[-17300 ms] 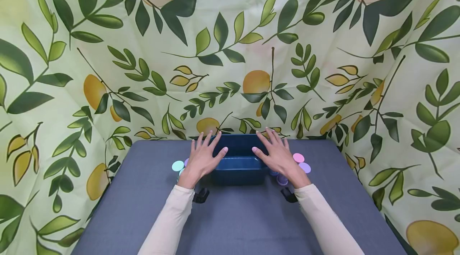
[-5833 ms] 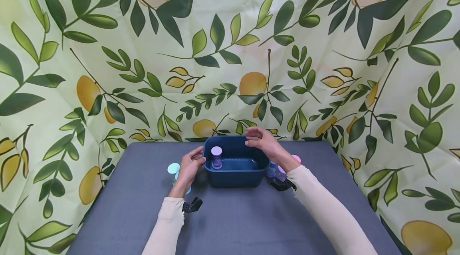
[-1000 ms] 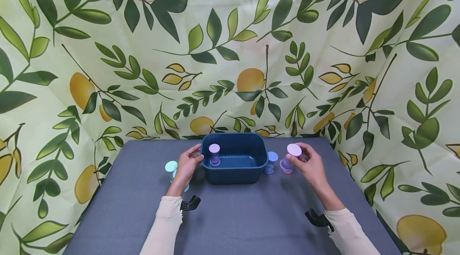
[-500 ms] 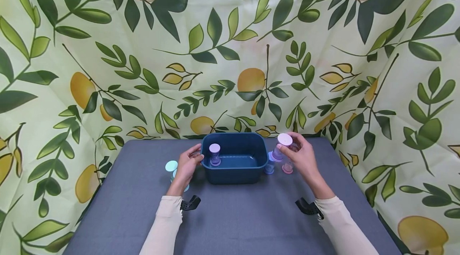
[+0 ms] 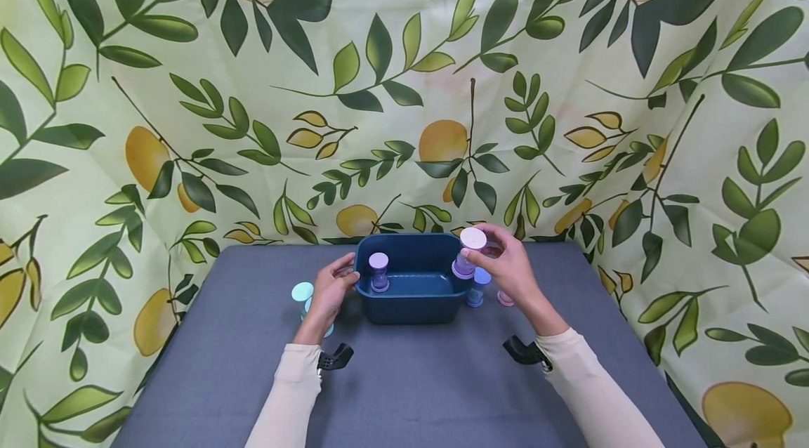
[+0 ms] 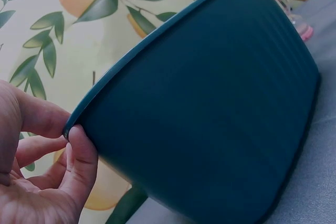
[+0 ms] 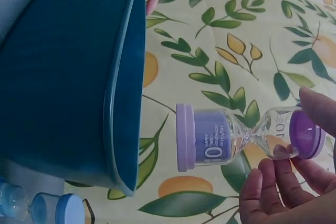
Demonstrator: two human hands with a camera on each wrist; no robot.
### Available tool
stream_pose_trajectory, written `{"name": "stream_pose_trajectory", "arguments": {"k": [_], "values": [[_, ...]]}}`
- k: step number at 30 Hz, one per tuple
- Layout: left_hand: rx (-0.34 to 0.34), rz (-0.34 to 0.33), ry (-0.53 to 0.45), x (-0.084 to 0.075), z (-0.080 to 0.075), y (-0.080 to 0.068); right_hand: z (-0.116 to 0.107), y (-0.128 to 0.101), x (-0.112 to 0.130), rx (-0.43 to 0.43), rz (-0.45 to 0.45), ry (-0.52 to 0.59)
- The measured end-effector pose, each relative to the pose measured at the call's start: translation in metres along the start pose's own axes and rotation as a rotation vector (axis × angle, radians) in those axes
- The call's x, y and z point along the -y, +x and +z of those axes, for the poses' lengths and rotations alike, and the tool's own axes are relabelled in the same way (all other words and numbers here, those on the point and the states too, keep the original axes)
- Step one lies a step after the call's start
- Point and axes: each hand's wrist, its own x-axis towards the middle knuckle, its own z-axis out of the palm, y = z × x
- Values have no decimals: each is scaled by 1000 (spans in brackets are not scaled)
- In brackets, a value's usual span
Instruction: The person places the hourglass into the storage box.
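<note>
Head view: the right hand (image 5: 515, 269) holds a purple-capped clear plastic sand timer (image 5: 468, 253) above the right rim of the dark teal plastic tub (image 5: 413, 307) on the grey counter (image 5: 404, 385); the left hand (image 5: 329, 290) grips the tub's left rim.
Left wrist view: thumb and fingers (image 6: 81, 150) pinch the rim.
Right wrist view: fingertips (image 7: 273, 177) grip the timer's upper cap.

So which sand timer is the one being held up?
Find the dark blue tub on the grey table. Over its right rim, the right hand pinches a purple sand timer. It is the only one in the air; the others stand in the tub or on the table.
</note>
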Motion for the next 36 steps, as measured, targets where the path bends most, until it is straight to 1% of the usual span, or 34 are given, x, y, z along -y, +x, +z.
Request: {"name": "stream_pose_trajectory", "arguments": {"k": [9,14,17,25,30,36], "values": [[5,-3,-3,0,0,1,15,13,6,32,-13,21],[10,-6,1,-1,0,0,24,20,9,45,-7,6],[9,-5,8,-1,0,0,29,25,10,63,2,17],[8,-6,11,-1,0,1,43,34,5,90,41,71],[4,-8,11,0,-1,0,53,37,3,94,57,53],[7,3,6,-1,-1,0,67,44,-2,101,54,44]]}}
